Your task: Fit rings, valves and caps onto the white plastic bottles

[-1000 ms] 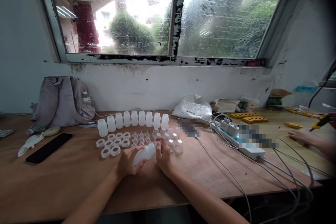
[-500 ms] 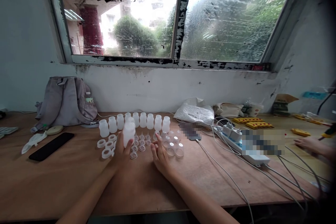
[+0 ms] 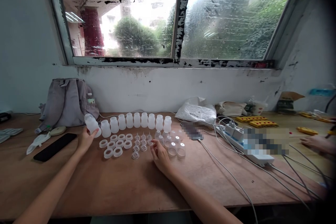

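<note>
At the left end of a curved row of frosted white baby bottles (image 3: 122, 122), my left hand (image 3: 88, 139) is closed around the lower part of another baby bottle (image 3: 91, 122). That bottle tilts to the left, and I cannot tell whether it touches the table. Between my hands lie several white collar rings (image 3: 117, 152) and see-through bottle nipples (image 3: 135, 154). My right hand (image 3: 159, 155) rests beside the nipples with loosely curled fingers apart and nothing visible in them. Just right of it stand transparent domed caps (image 3: 181, 149), partly hidden by the hand.
A black phone (image 3: 55, 147), a white cloth (image 3: 38, 142) and a grey backpack (image 3: 67, 103) lie at left. On the right are a power strip (image 3: 258, 158) with trailing cables and yellow parts (image 3: 264, 123). Another person's hand (image 3: 316, 144) is at the far right.
My left hand has carried the bottle left, from above the rings and nipples to the row's left end. My right hand has barely moved; its fingers are a little more curled.
</note>
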The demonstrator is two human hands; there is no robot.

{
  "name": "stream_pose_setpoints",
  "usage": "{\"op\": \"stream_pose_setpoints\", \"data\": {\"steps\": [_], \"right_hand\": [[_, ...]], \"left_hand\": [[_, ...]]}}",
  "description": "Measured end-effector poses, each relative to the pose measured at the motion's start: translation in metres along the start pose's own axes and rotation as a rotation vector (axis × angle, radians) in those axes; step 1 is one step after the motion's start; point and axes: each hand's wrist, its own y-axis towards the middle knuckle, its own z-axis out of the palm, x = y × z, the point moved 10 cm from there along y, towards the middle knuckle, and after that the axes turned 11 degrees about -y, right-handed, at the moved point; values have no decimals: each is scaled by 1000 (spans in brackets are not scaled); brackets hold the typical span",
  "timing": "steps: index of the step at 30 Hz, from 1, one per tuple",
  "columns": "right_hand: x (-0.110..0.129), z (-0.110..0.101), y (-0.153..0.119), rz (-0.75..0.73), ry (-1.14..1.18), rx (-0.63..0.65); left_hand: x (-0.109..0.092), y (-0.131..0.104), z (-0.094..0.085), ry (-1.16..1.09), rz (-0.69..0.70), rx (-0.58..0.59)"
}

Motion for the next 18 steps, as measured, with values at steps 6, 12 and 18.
{"op": "stream_pose_setpoints", "data": {"steps": [6,12,18], "right_hand": [[0,3,0,-6,-6,20],[-2,7,0,-4,-22,46],[-3,10,0,4,-37,68]], "left_hand": [[29,1,20,55,-16,154],[32,-4,28,53,-22,168],[39,-6,33,-24,-12,117]]}}
